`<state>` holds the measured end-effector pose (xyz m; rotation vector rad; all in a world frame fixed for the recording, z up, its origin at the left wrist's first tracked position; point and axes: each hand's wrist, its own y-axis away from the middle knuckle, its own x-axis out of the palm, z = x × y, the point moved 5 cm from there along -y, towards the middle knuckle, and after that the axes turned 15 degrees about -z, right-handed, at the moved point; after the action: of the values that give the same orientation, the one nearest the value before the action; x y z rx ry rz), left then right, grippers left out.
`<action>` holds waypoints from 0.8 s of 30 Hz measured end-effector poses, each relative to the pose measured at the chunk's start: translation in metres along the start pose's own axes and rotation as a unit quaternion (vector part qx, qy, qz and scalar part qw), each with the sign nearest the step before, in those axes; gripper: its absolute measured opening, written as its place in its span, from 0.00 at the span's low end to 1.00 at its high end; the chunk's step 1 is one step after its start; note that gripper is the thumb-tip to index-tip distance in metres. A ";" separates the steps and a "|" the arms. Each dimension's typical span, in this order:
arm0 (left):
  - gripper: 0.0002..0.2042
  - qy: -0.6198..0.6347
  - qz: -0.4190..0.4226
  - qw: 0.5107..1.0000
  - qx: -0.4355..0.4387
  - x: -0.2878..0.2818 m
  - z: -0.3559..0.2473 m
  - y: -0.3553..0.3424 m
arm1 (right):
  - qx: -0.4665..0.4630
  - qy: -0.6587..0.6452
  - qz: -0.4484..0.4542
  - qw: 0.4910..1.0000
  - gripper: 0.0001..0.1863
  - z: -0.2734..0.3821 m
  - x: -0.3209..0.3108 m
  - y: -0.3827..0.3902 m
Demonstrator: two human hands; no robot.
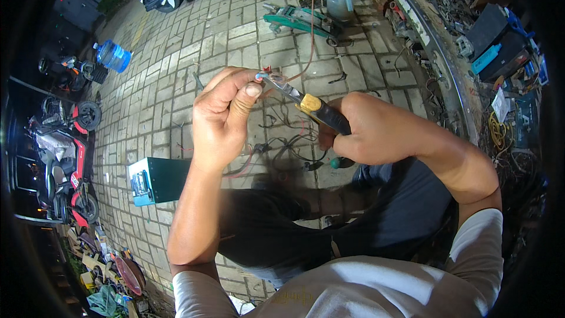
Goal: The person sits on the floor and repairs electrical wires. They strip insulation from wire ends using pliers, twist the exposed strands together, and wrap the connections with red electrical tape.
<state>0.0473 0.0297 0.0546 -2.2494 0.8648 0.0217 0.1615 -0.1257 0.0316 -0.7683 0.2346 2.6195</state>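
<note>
Raised above the paving, my left hand pinches a small wire end with a bluish piece between thumb and forefinger. My right hand is closed round metal pliers with yellow-and-black handles, whose jaws touch or nearly touch the piece at my left fingertips. A thin reddish wire runs up from there toward the top of the view. Below my hands, a tangle of black and red wires lies on the pavers, near a small green-handled object.
A teal box stands left of my legs. A water jug, parked scooters, a green floor jack and a gas cylinder surround the paved area. Cluttered parts and cases line the right; more clutter lies lower left.
</note>
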 end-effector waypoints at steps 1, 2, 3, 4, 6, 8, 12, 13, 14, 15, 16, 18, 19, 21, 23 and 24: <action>0.09 -0.020 0.016 0.999 0.021 -0.002 0.002 -0.002 | -0.011 0.002 -0.014 1.000 0.14 0.001 -0.001 0.000; 0.09 -0.004 0.018 1.000 -0.001 -0.003 0.005 -0.001 | -0.007 0.016 -0.023 1.000 0.11 0.002 -0.002 0.000; 0.09 0.011 0.020 0.999 -0.022 -0.004 0.008 0.000 | -0.003 0.028 -0.032 0.999 0.09 0.003 -0.003 0.000; 0.09 0.029 0.022 0.998 -0.043 -0.004 0.011 0.000 | 0.018 0.053 -0.037 0.998 0.07 0.008 -0.006 0.000; 0.07 0.011 0.007 0.999 -0.031 0.003 0.002 0.004 | 0.062 0.035 -0.102 0.992 0.07 0.004 -0.014 -0.006; 0.07 0.015 -0.012 0.995 -0.094 0.007 0.014 0.016 | 0.108 -0.048 -0.218 0.969 0.07 -0.019 -0.032 -0.022; 0.11 0.122 -0.029 0.959 -0.254 0.008 0.024 0.019 | 0.053 0.132 -0.071 0.987 0.09 -0.031 -0.022 -0.031; 0.12 0.190 -0.036 0.943 -0.270 0.009 0.025 0.021 | 0.019 0.107 -0.083 0.991 0.11 -0.032 -0.017 -0.030; 0.12 0.226 -0.035 0.931 -0.284 0.009 0.027 0.022 | 0.037 0.084 -0.089 0.992 0.11 -0.034 -0.016 -0.030; 0.11 0.253 -0.046 0.921 -0.291 0.008 0.031 0.021 | 0.055 0.060 -0.095 0.992 0.11 -0.032 -0.016 -0.032; 0.11 0.282 -0.057 0.910 -0.297 0.008 0.033 0.019 | 0.073 0.040 -0.102 0.991 0.11 -0.029 -0.017 -0.032; 0.11 0.283 -0.058 0.911 -0.294 0.006 0.036 0.018 | -0.035 -0.015 -0.182 0.983 0.08 -0.026 -0.016 -0.033; 0.10 0.284 -0.057 0.911 -0.295 0.007 0.038 0.019 | -0.066 -0.057 -0.213 0.973 0.08 -0.025 -0.014 -0.033; 0.10 0.265 -0.059 0.921 -0.280 0.009 0.037 0.020 | -0.090 -0.142 -0.250 0.953 0.12 -0.026 -0.012 -0.039; 0.09 0.239 -0.063 0.928 -0.278 0.014 0.036 0.024 | -0.085 -0.159 -0.233 0.955 0.15 -0.006 -0.012 -0.044; 0.08 0.210 -0.058 0.935 -0.281 0.016 0.034 0.025 | -0.082 -0.170 -0.225 0.956 0.16 0.001 -0.011 -0.047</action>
<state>0.0530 0.0288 0.0095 -2.9044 1.0409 -0.3150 0.1893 -0.0860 0.0367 -0.3522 -0.2351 2.2941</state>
